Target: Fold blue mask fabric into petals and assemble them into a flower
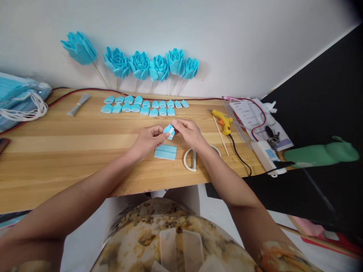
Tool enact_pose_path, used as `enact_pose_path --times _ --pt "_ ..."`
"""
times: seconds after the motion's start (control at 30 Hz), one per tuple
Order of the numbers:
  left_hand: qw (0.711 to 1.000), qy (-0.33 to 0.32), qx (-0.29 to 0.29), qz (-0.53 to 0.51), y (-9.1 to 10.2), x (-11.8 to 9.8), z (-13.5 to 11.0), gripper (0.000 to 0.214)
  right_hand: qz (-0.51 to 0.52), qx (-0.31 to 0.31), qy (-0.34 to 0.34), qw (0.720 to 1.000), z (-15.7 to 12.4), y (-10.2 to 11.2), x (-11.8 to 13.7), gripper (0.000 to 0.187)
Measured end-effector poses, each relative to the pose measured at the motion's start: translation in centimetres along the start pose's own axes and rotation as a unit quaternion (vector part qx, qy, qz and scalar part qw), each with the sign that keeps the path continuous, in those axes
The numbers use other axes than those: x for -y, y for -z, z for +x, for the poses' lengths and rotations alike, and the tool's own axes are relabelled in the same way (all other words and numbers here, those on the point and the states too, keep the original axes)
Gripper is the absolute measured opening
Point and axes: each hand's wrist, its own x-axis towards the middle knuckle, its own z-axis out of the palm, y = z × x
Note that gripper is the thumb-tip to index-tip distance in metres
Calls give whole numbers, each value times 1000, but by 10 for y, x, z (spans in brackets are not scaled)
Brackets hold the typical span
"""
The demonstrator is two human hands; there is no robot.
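"Starting left, where is room opening?"

"The tabletop (70, 151) is spreading wide left of centre, its front edge slanting across lower centre. At centre, the left hand (146, 141) is pinching a folded blue piece (168, 129), the right hand (189, 132) its upper right edge. Scissors (194, 161) just right of centre and a glue gun (224, 120) farther right are narrowing the space."

"And containers?"

"A plastic bag (34, 87) at left is holding blue sheets (11, 88); a green bottle (317, 155) is showing far right, its contents hidden."
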Motion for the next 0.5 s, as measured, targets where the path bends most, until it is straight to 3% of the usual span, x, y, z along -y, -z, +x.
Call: enact_pose_path --times 0.1,0.3,0.5 --pt "1000 1 2 4 0 0 0 34 -7 19 12 1000 0 -1 1 37" --pt "999 -3 4 34 1 -1 0 31 -11 -41 24 999 1 0 -3 36" --pt "1000 2 15 22 1 3 1 30 -18 -55 12 998 2 -1 -4 45"
